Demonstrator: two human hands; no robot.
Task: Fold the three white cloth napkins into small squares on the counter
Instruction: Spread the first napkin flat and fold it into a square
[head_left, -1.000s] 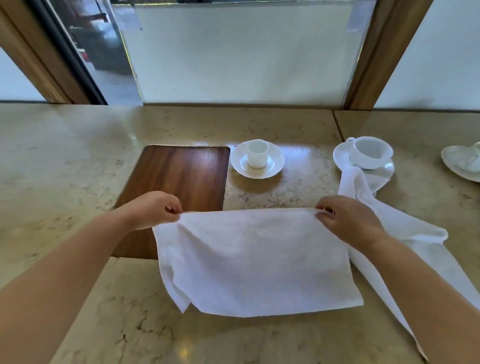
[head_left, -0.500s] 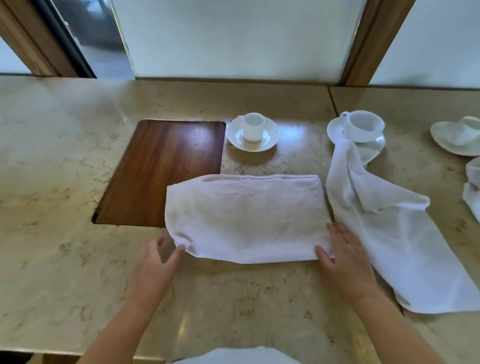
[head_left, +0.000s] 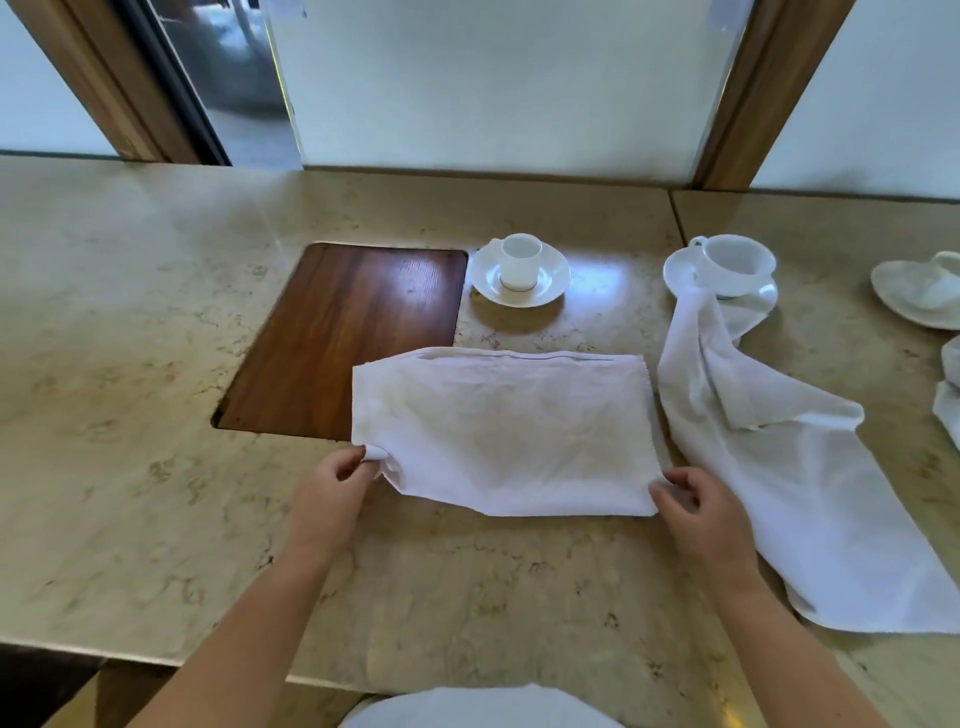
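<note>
Head view shows 1 folded white napkin (head_left: 501, 431) lying flat mid-counter (head_left: 130, 364), its left edge over the inset wooden board (head_left: 343, 332). Left hand (head_left: 332, 493) pinches the near left corner; right hand (head_left: 701, 512) pinches the near right corner. Just right, a second napkin (head_left: 789, 467) lies crumpled, its top draped onto a cup's saucer (head_left: 680, 270). Behind stands a small cup on a saucer (head_left: 519, 270).
</note>
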